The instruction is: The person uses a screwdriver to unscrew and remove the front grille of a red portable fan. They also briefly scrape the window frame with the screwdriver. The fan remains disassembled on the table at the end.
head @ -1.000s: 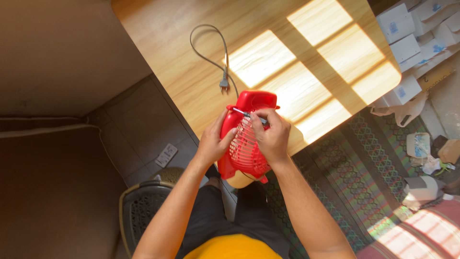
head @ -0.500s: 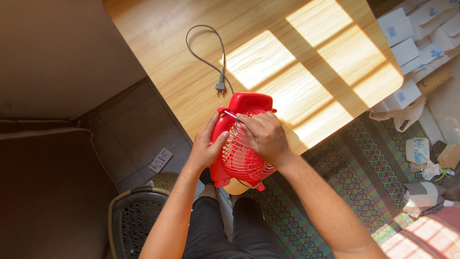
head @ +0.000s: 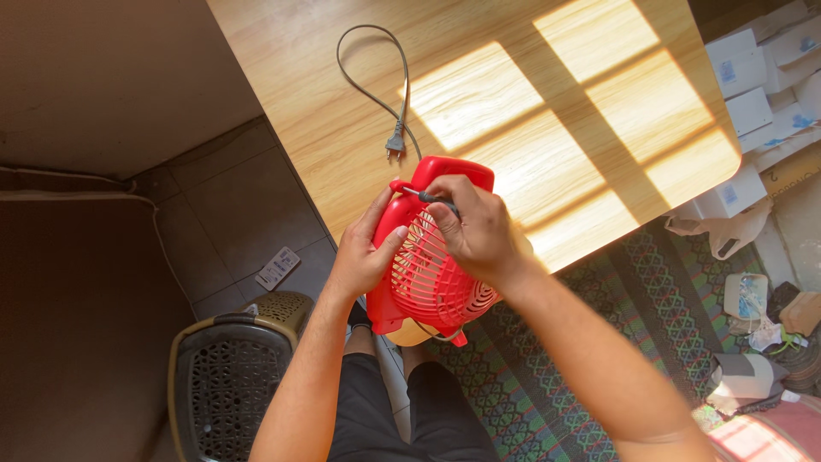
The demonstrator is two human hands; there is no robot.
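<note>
Over table edge, hands (head: 428,239) still gripping red fan (head: 428,274), seemingly raised slightly

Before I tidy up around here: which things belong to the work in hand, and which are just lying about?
In hand:
red fan, steadied by left hand
screwdriver in right hand
power cord on wooden table

Lying about:
white boxes
plastic basket
patterned rug

Head view, straight down, close over table (head: 547,103) edge

Hard sunlight throws bright window-pane patches across the bench (head: 513,111); the left stays dim, and focus is sharp.
</note>
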